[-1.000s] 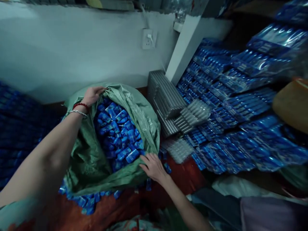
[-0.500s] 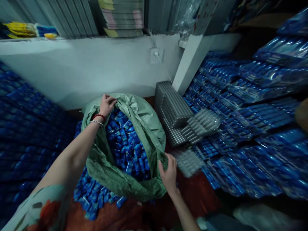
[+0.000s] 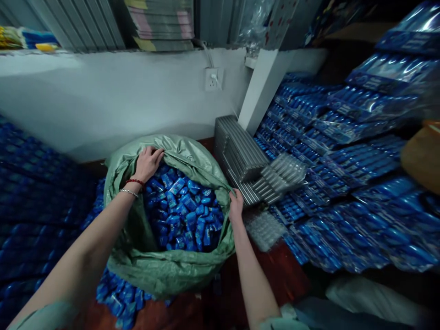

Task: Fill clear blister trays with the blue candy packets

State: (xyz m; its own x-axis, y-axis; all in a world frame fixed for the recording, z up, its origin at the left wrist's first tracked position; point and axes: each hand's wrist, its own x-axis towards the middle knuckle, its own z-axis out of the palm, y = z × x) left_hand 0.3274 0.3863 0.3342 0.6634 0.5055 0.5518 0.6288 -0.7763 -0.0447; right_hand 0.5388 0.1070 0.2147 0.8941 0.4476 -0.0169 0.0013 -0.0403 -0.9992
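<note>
Our left hand (image 3: pixel 148 162) grips the far rim of the green woven plastic sack (image 3: pixel 165 270). Our right hand (image 3: pixel 236 206) clutches its right rim. Small blue packets (image 3: pixel 185 215) lie between them.

The open sack (image 3: pixel 165 270) sits before me with small packets (image 3: pixel 185 215) in it; my left hand (image 3: pixel 148 162) grips its far rim, my right hand (image 3: pixel 236 205) its right rim. Stacked packs (image 3: pixel 343 174) lie to the right, the wall socket (image 3: pixel 213 79) behind.
</note>
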